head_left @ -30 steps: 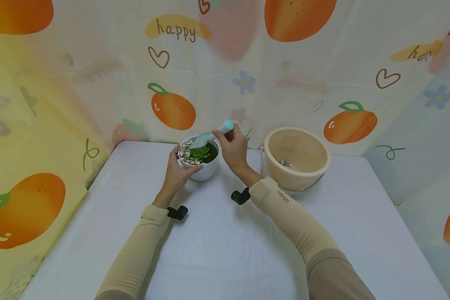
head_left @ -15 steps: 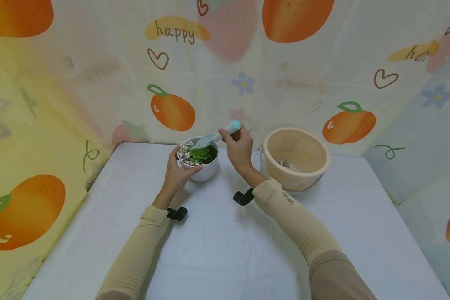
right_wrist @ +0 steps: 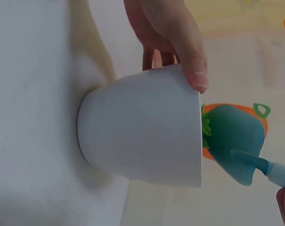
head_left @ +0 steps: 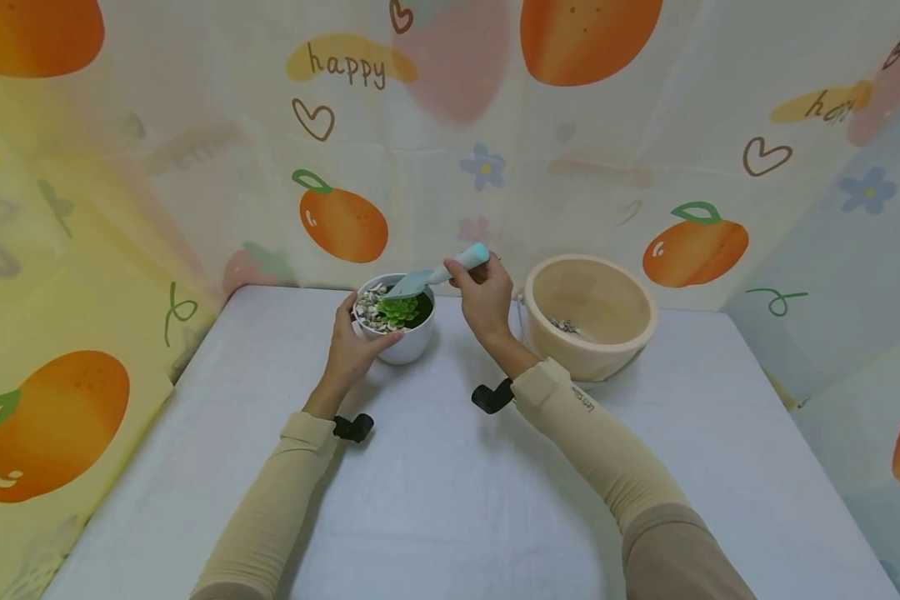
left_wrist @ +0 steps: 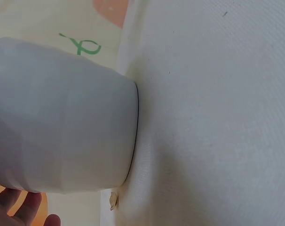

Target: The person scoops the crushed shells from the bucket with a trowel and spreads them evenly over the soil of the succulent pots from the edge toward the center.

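Observation:
A white flowerpot (head_left: 403, 346) stands upright near the back of the table, holding a green succulent (head_left: 398, 312) with pale pebbles (head_left: 371, 304) on its left side and dark soil on its right. My left hand (head_left: 351, 346) grips the pot, thumb at the near rim, fingers round the left side. Pinched by its handle in my right hand (head_left: 486, 300) is a small light-blue trowel (head_left: 408, 285); its blade lies tilted over the pot's opening, just above the succulent. In the right wrist view the trowel's blade (right_wrist: 234, 139) shows beside the leaves, outside the rim.
To the right stands a wide beige bucket (head_left: 592, 358) with a few pebbles (head_left: 566, 326) at its bottom. A small pale fragment (left_wrist: 114, 201) lies on the white tablecloth (left_wrist: 217, 117) by the pot's base. A printed curtain (head_left: 435, 167) hangs close behind the table.
My right hand has drawn the trowel rightward, and its blade has flattened a little over the pot. My left hand keeps its hold on the flowerpot, which stays in place.

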Demonstrator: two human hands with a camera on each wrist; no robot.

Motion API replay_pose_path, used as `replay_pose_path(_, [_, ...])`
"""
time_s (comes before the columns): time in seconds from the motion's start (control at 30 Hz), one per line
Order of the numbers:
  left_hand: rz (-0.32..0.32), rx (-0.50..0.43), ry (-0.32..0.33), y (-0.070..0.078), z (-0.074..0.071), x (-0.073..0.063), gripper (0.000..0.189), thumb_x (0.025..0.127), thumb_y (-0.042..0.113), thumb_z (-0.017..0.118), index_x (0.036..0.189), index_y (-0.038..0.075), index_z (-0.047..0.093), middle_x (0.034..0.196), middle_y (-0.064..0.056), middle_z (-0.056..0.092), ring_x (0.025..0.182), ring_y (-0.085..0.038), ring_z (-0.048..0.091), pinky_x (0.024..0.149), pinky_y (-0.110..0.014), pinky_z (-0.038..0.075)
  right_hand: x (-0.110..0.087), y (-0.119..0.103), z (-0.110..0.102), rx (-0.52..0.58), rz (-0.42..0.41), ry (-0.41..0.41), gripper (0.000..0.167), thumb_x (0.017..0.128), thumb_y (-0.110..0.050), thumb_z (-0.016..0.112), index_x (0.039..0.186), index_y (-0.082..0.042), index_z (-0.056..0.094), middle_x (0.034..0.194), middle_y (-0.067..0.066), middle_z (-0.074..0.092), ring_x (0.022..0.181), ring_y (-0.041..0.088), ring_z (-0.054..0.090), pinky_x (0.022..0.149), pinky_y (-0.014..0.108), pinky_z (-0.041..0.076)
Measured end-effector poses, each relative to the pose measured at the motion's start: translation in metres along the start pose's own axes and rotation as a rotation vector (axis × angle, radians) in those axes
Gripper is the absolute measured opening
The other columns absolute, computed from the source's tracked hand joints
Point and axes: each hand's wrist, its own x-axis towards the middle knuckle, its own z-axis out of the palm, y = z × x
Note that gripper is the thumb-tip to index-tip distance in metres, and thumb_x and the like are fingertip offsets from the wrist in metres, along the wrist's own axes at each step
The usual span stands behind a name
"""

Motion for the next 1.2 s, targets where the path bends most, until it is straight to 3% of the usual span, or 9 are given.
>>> replay_pose_path(0.17, [0.011, -0.001, -0.001, -0.001, 0.0, 0.0, 0.107, 0.076, 0.037, 0.083, 0.154, 0.009, 0.015, 0.156, -0.015, 0.025, 0.144, -0.029, 0.027, 0.12, -0.053, 0.021, 0.004, 0.011, -0.003, 0.007, -0.013, 0.006, 0.025, 0.089, -0.014, 0.071, 0.101, 0.005, 0.061, 0.094, 0.02, 0.068, 0.087, 0.027, 0.071, 0.075, 0.026, 0.059])
replay_pose_path(0.4, [0.017, -0.002, 0.006, -0.001, 0.0, 0.001, 0.106, 0.076, 0.036, 0.083, 0.154, 0.009, 0.016, 0.156, -0.015, 0.026, 0.143, -0.029, 0.028, 0.12, -0.052, 0.022, 0.008, 0.009, -0.009, 0.01, -0.019, 0.024, 0.023, 0.089, -0.013, 0.071, 0.099, 0.005, 0.061, 0.093, 0.02, 0.068, 0.08, 0.013, 0.068, 0.074, 0.024, 0.059])
replay_pose_path(0.57, [0.005, 0.008, 0.009, -0.001, 0.0, 0.001, 0.107, 0.076, 0.036, 0.083, 0.154, 0.009, 0.016, 0.156, -0.015, 0.027, 0.143, -0.029, 0.028, 0.12, -0.051, 0.022, 0.013, 0.006, -0.014, 0.057, 0.004, 0.028, 0.023, 0.089, -0.013, 0.071, 0.098, 0.006, 0.06, 0.091, 0.017, 0.068, 0.088, 0.033, 0.07, 0.077, 0.03, 0.059])
replay_pose_path(0.63, [0.002, 0.014, 0.006, -0.002, 0.0, 0.001, 0.107, 0.076, 0.037, 0.083, 0.154, 0.009, 0.016, 0.156, -0.015, 0.026, 0.143, -0.029, 0.028, 0.12, -0.051, 0.022, 0.014, 0.005, -0.015, 0.067, 0.014, 0.031, 0.023, 0.088, -0.013, 0.072, 0.098, 0.005, 0.06, 0.089, 0.012, 0.068, 0.089, 0.035, 0.07, 0.077, 0.031, 0.059])
replay_pose_path(0.83, [-0.008, 0.044, -0.01, 0.001, -0.001, 0.003, 0.109, 0.075, 0.041, 0.083, 0.154, 0.009, 0.015, 0.157, -0.015, 0.025, 0.144, -0.03, 0.027, 0.119, -0.052, 0.022, 0.014, 0.001, -0.022, 0.066, 0.03, 0.033, 0.023, 0.089, -0.014, 0.071, 0.1, 0.004, 0.06, 0.09, 0.007, 0.067, 0.081, 0.01, 0.068, 0.076, 0.026, 0.059])
replay_pose_path(1.2, [-0.009, 0.141, -0.002, 0.004, -0.004, 0.002, 0.109, 0.075, 0.045, 0.082, 0.155, 0.008, 0.016, 0.157, -0.018, 0.026, 0.144, -0.035, 0.025, 0.116, -0.059, 0.024, 0.018, -0.002, -0.038, 0.107, 0.017, 0.052, 0.021, 0.089, -0.012, 0.07, 0.097, 0.003, 0.059, 0.083, -0.004, 0.064, 0.076, 0.006, 0.068, 0.073, 0.023, 0.059])
